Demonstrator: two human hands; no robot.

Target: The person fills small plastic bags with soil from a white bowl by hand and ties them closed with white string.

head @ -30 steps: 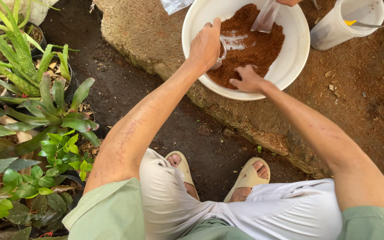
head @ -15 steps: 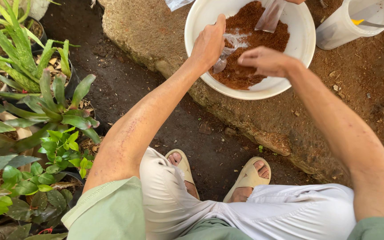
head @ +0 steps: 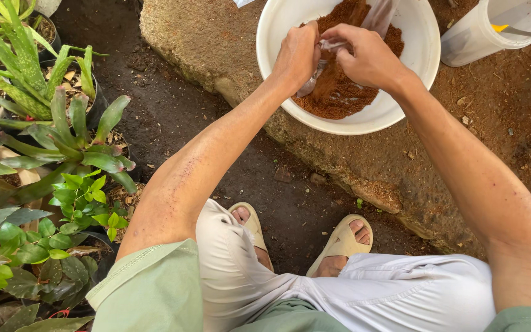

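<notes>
A white round basin [head: 401, 107] stands on a stone ledge and holds reddish-brown soil [head: 339, 92]. Both my hands are over it. My left hand [head: 296, 55] and my right hand [head: 367, 55] pinch a clear plastic bag [head: 324, 58] between them, just above the soil. Part of the bag hangs down under my left hand into the basin; another clear piece [head: 382, 12] rises at the basin's far side.
A white bucket [head: 493, 31] with a yellow-handled tool inside stands at the upper right. Potted green plants [head: 50, 184] crowd the left side. The stone ledge [head: 339, 166] drops to dark wet ground where my sandalled feet [head: 339, 243] rest.
My right hand lifted off the soil and came up to the bag beside my left hand. Both hands now hold the bag together.
</notes>
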